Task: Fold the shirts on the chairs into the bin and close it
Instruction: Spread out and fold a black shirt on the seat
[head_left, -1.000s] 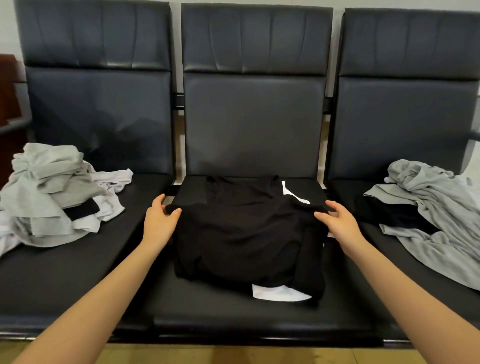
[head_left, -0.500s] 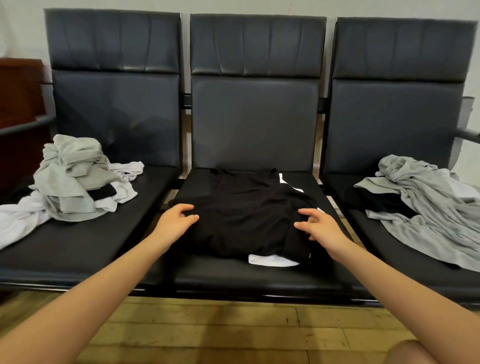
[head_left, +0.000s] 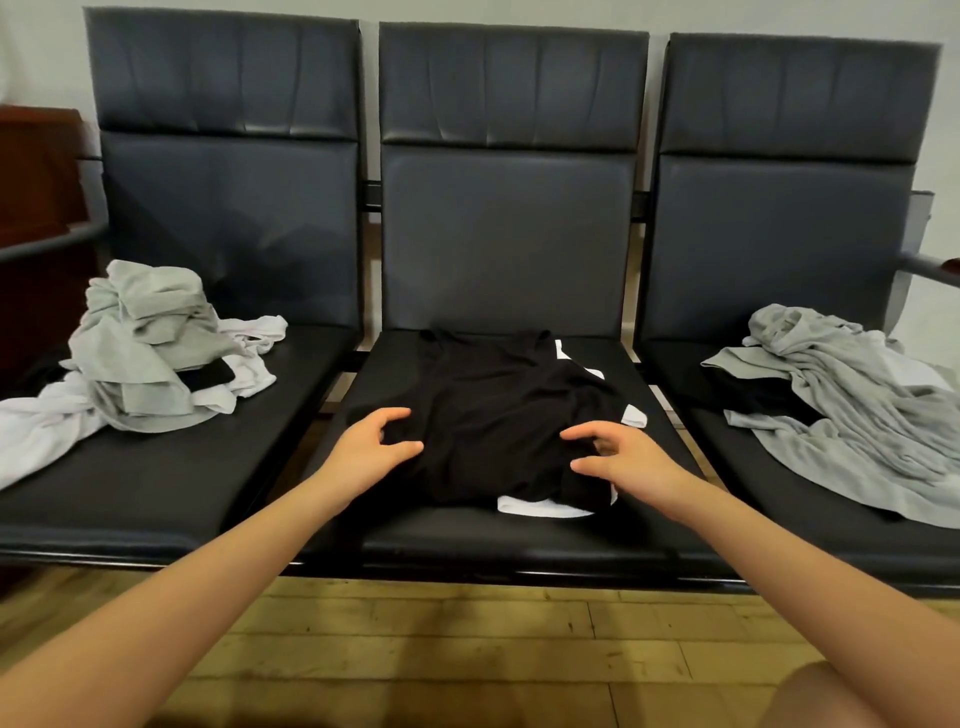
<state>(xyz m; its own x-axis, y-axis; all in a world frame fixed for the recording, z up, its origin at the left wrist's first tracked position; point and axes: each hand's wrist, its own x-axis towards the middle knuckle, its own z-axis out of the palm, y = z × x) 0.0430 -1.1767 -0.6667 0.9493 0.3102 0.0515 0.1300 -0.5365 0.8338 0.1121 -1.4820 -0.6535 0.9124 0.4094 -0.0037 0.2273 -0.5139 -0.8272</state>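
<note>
The left hand (head_left: 371, 447) has its thumb and fingers curled into a narrow grip at the left edge of the folded black fabric shirt (head_left: 498, 415); it appears to pinch the cloth, though the contact is partly hidden. The right hand (head_left: 621, 457) mirrors it at the shirt's right edge, fingers bent and spread with a gap between thumb and forefinger; whether that grip holds fabric I cannot tell. Both forearms are bare and reach forward from the lower corners, converging on the shirt.

The shirt lies on the seat of the middle one of three joined dark padded chairs (head_left: 506, 239), with a white garment (head_left: 540, 506) showing beneath its front and right edges.

Two loose heaps flank it: a crumpled pile of grey and white clothes (head_left: 145, 358) on the left seat, and a spread heap of grey clothes (head_left: 852, 395) over something black on the right seat. A wooden plank floor (head_left: 467, 649) lies below.
</note>
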